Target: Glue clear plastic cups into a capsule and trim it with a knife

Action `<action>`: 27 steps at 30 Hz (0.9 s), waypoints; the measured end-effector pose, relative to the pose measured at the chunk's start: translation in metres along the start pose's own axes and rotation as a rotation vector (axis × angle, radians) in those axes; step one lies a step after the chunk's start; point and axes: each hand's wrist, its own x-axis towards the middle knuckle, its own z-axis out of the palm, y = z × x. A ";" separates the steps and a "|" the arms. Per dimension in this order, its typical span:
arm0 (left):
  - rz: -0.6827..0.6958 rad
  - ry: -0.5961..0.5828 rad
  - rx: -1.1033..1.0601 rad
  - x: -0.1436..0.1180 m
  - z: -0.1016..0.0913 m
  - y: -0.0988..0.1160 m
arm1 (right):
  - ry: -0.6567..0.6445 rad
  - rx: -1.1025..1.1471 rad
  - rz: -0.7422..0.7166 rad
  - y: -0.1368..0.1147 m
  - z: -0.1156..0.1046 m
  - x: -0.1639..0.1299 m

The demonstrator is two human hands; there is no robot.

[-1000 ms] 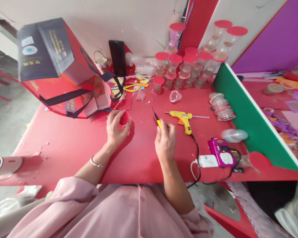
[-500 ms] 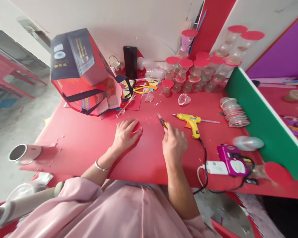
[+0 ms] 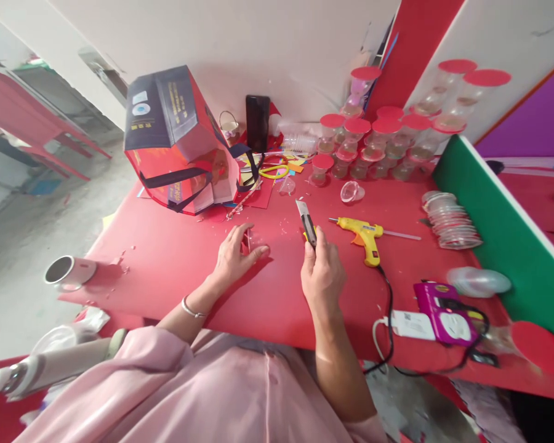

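While the knife [image 3: 308, 224] is gripped in the closed right hand [image 3: 322, 274], blade out past the fingers.
A small clear cup [image 3: 250, 244] is pinned under the loosely open left hand [image 3: 237, 257]; a glue gun [image 3: 365, 232] is parked just right of the knife.

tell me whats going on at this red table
A person in a pink top sits at a red table strewn with craft supplies. The right hand holds a utility knife, blade end pointing away. The left hand rests flat on the table over a small red piece. A yellow glue gun lies right of the knife, with red-lidded clear containers stacked behind it.
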 end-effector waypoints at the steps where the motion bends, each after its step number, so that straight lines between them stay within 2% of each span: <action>1: -0.025 -0.005 -0.004 -0.001 -0.002 -0.001 | -0.013 0.012 -0.012 -0.002 0.000 0.000; 7: -0.180 0.037 -0.185 -0.003 -0.013 -0.011 | -0.073 0.060 -0.004 -0.005 0.000 -0.002; 12: -0.183 0.064 -0.306 0.001 -0.016 -0.012 | -0.173 0.079 0.024 -0.007 -0.002 -0.003; 17: -0.237 0.057 -0.423 0.006 -0.010 -0.001 | -0.291 0.041 0.072 -0.007 -0.002 -0.003; 20: -0.221 0.064 -0.485 0.011 -0.005 0.001 | -0.348 0.020 0.078 -0.006 -0.002 -0.004; 27: -0.199 0.039 -0.470 0.015 -0.001 0.002 | -0.335 0.044 0.098 -0.008 -0.005 -0.004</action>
